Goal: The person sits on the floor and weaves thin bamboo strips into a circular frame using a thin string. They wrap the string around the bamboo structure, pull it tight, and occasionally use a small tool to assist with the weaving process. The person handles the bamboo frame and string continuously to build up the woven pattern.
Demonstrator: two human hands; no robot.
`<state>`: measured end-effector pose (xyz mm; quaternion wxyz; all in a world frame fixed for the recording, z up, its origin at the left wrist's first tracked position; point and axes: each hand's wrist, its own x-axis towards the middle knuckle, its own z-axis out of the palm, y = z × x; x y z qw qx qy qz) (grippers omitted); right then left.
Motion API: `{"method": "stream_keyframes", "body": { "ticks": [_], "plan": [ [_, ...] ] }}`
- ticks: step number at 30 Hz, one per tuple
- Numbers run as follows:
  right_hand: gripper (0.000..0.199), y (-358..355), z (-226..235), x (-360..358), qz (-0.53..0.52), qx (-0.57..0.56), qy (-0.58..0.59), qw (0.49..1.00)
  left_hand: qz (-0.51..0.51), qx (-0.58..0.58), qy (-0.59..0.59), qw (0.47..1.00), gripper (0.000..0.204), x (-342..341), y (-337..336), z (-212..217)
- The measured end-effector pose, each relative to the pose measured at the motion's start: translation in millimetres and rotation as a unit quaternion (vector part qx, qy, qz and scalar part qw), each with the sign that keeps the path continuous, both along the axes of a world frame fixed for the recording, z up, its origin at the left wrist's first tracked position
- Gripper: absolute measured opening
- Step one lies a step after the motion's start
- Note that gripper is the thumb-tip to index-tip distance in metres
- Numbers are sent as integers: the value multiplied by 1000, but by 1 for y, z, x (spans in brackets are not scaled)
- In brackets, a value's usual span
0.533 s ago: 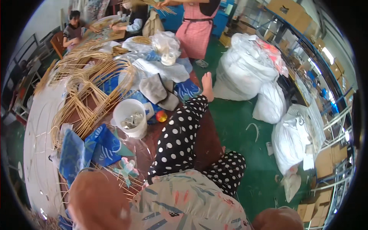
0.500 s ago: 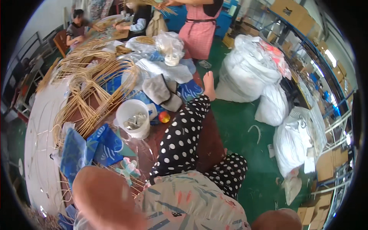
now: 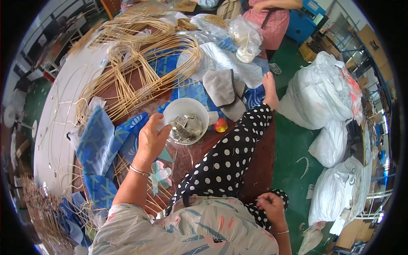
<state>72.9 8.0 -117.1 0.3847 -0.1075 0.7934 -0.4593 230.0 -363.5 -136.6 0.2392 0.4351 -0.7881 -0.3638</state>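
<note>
White bucket (image 3: 185,120) stands upright (mouth up), left hand (image 3: 151,140) at its rim.

Brown platform (image 3: 255,170) carries most items: white bucket (image 3: 185,120) of metal bits, small orange-red ball (image 3: 220,125) just beside it, grey cloth (image 3: 221,87), blue patterned fabric (image 3: 100,140), coils of pale rattan cane (image 3: 131,72), clear plastic bags (image 3: 238,32). Green floor (image 3: 293,153) to the right holds big white sacks (image 3: 323,93).
</note>
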Motion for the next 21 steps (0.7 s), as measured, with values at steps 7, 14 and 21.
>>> {"method": "stream_keyframes", "body": {
  "ticks": [7,14,21],
  "plan": [
    [21,-36,-29,-1,200,105,88,970,17,-43,-2,999,35,-6,-6,-20],
    [22,-67,-34,-2,267,163,79,947,0,4,12,1000,33,-1,0,-22],
    [21,-79,-38,2,273,155,110,943,11,35,21,999,32,11,8,-25]
  ]
}}
